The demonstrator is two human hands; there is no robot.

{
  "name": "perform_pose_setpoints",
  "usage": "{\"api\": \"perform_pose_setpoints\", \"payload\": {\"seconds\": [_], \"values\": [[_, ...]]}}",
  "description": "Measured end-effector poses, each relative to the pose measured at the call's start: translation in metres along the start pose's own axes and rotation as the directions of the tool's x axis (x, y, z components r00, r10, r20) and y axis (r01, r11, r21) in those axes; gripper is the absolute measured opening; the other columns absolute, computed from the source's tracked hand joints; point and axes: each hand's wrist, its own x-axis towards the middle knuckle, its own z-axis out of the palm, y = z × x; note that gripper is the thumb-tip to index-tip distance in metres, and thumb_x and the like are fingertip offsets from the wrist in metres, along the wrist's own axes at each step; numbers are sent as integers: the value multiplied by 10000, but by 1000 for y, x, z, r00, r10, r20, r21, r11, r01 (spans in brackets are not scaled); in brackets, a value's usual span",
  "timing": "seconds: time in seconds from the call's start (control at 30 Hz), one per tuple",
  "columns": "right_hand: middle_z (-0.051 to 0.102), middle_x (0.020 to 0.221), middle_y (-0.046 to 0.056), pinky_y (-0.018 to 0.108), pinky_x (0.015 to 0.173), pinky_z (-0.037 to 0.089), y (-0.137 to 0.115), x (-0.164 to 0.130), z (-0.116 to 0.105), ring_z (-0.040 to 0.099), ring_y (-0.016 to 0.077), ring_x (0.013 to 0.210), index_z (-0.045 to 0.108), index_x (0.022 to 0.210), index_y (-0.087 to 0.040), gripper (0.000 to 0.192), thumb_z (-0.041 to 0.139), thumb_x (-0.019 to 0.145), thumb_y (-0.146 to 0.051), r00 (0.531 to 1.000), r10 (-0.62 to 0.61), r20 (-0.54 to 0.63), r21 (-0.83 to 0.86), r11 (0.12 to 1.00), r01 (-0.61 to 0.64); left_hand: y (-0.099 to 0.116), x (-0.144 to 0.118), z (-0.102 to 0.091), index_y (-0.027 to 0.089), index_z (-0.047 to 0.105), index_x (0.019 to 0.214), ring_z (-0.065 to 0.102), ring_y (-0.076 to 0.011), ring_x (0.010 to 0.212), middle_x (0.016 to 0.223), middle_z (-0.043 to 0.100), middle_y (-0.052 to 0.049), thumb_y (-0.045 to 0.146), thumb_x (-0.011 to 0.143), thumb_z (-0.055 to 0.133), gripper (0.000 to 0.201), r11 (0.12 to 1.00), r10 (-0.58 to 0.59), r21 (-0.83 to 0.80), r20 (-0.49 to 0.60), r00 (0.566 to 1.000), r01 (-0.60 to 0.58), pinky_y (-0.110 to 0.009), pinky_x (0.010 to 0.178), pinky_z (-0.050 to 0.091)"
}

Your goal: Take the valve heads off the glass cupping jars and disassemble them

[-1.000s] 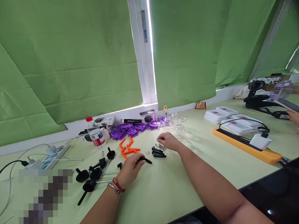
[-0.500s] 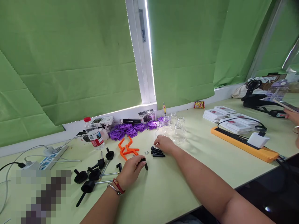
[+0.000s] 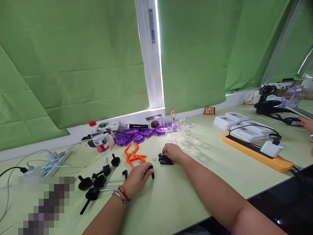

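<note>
My left hand (image 3: 140, 179) is closed around a small black plastic part (image 3: 153, 174), whose narrow end points down past the fingertips. The rest of that part is hidden by the fingers. My right hand (image 3: 173, 151) has its fingers curled at the top of a small pile of black rod-like plastic pieces (image 3: 166, 162), apparently pinching one. Tiny shiny metal bits (image 3: 154, 160) lie between the hands. Beyond my left hand are bent orange plastic pieces (image 3: 137, 158). To its left lie black funnel-shaped parts (image 3: 92, 194) with stems, and metal rods (image 3: 112, 181).
Clear glass jars (image 3: 188, 141) stand behind my right hand, beside purple plastic pieces (image 3: 139, 138). A red-capped bottle (image 3: 100, 142) stands at left near a power strip (image 3: 56, 164). At right are an orange power strip (image 3: 254, 153), stacked white packets (image 3: 246, 131) and another person's hand (image 3: 307, 124).
The view has shifted slightly. Both hands keep nearly the same places, the left around its black part and the right at the black pile.
</note>
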Motion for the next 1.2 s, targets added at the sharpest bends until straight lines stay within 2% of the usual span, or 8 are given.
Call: {"api": "perform_pose_setpoints", "payload": {"seconds": [0.2, 0.4, 0.5, 0.63, 0.77, 0.87, 1.1, 1.2], "values": [[643, 956, 49, 241, 697, 385, 2, 1, 2, 567, 180, 918, 729, 879, -230, 174, 579, 795, -204, 1000, -2, -16, 17, 1000, 3, -2, 0, 2, 201, 561, 905, 529, -169, 721, 790, 611, -30, 358, 899, 406, 221, 1000, -10, -24, -8, 1000, 9, -274, 637, 398], [640, 941, 61, 254, 747, 407, -6, -6, -11, 575, 178, 912, 722, 855, -197, 184, 540, 828, -193, 996, -14, -86, 68, 997, 20, -4, 1, 5, 197, 577, 909, 533, -166, 718, 804, 625, -38, 356, 862, 474, 195, 991, -21, -132, -22, 1000, 18, -269, 639, 405], [636, 922, 40, 236, 770, 422, -17, -15, -19, 579, 141, 867, 706, 886, -198, 194, 514, 854, -202, 980, -103, -172, 166, 977, 132, -5, 1, 6, 191, 589, 881, 516, -159, 687, 762, 614, -32, 362, 846, 501, 196, 983, -42, -178, -33, 999, 36, -262, 623, 400], [609, 828, 31, 214, 673, 452, -40, -29, -23, 573, 111, 720, 701, 867, -168, 149, 562, 831, -207, 893, -312, -325, 464, 770, 438, -9, 2, 8, 181, 579, 837, 486, -143, 662, 727, 584, -17, 375, 844, 505, 208, 972, -67, -229, -30, 997, 59, -250, 608, 388], [592, 790, 22, 208, 639, 452, -58, -39, -23, 565, 104, 690, 714, 875, -165, 146, 588, 805, -184, 838, -449, -310, 547, 637, 543, -11, 3, 10, 170, 583, 857, 474, -138, 674, 744, 569, -15, 363, 846, 504, 209, 961, -76, -268, -28, 997, 66, -246, 609, 384], [592, 778, 14, 211, 664, 453, -63, -40, -22, 568, 107, 713, 722, 898, -180, 179, 581, 793, -146, 825, -496, -270, 531, 638, 557, -11, 4, 10, 165, 589, 888, 479, -140, 696, 770, 573, -21, 351, 853, 496, 211, 957, -61, -285, -19, 998, 54, -249, 622, 386], [606, 784, 18, 221, 679, 463, -62, -39, -21, 580, 115, 725, 731, 884, -192, 184, 580, 787, -151, 837, -494, -238, 541, 648, 536, -11, 4, 11, 170, 588, 896, 492, -144, 704, 775, 581, -22, 358, 855, 494, 214, 957, -56, -286, -11, 998, 51, -248, 626, 388], [632, 822, 30, 228, 706, 470, -52, -34, -25, 599, 128, 762, 718, 885, -181, 168, 571, 806, -189, 873, -402, -276, 559, 672, 486, -10, 3, 10, 176, 577, 852, 487, -144, 683, 744, 572, -16, 376, 855, 491, 218, 963, -65, -264, -16, 998, 59, -246, 616, 383]]}}
